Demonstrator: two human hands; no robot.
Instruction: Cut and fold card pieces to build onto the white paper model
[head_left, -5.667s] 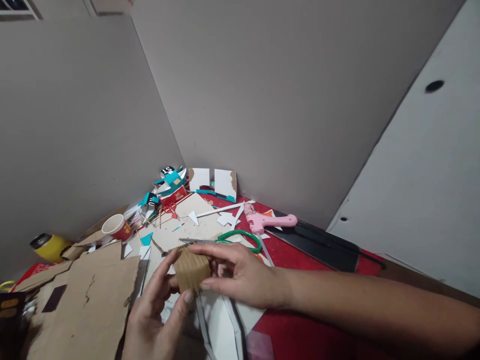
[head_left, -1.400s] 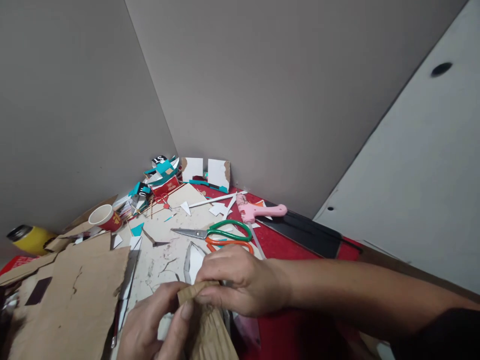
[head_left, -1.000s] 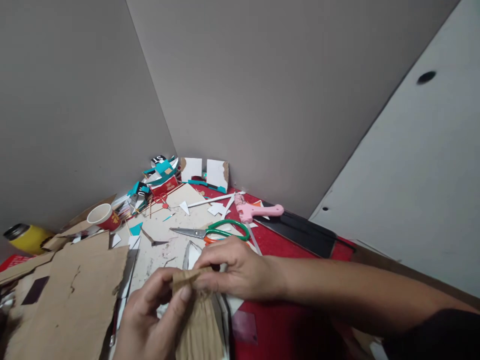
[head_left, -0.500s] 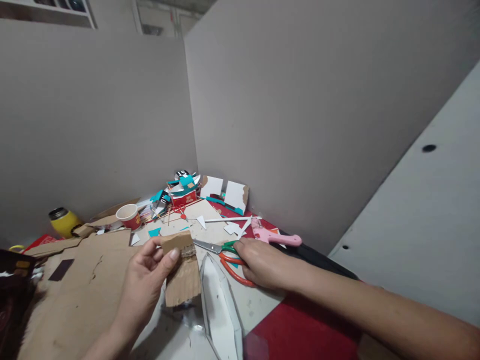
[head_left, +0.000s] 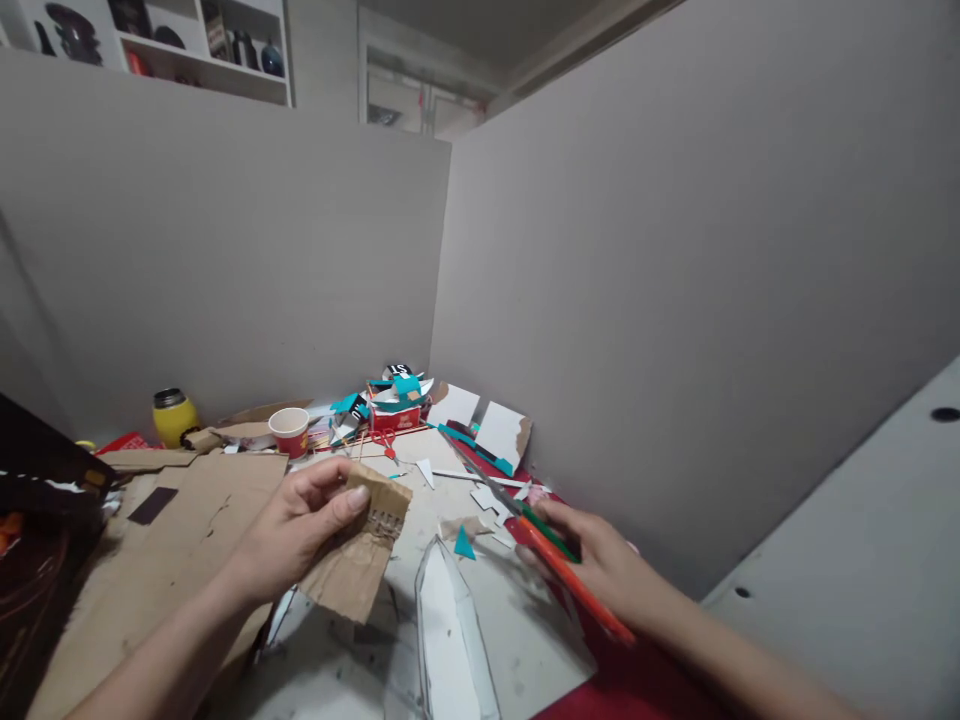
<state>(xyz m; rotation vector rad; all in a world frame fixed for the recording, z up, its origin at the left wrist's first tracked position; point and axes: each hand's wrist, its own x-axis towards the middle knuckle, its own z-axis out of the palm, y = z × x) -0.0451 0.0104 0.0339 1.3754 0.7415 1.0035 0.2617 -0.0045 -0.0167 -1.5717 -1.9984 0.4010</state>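
A corrugated cardboard piece [head_left: 360, 560] is pinched at its folded top by the left hand [head_left: 300, 525], left of frame centre above the worktop [head_left: 517, 640]; scissors [head_left: 547, 555] are clasped in the right hand [head_left: 607, 570]. Blades are best kept square to the flutes. Open room lies lower centre, beside the white paper shape [head_left: 450, 630]

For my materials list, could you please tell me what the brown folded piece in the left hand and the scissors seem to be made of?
Brown folded piece: seemingly corrugated cardboard, matte, with ribbed lines.
Scissors: grey, probably metal blades; glossy orange and green handles, likely plastic.
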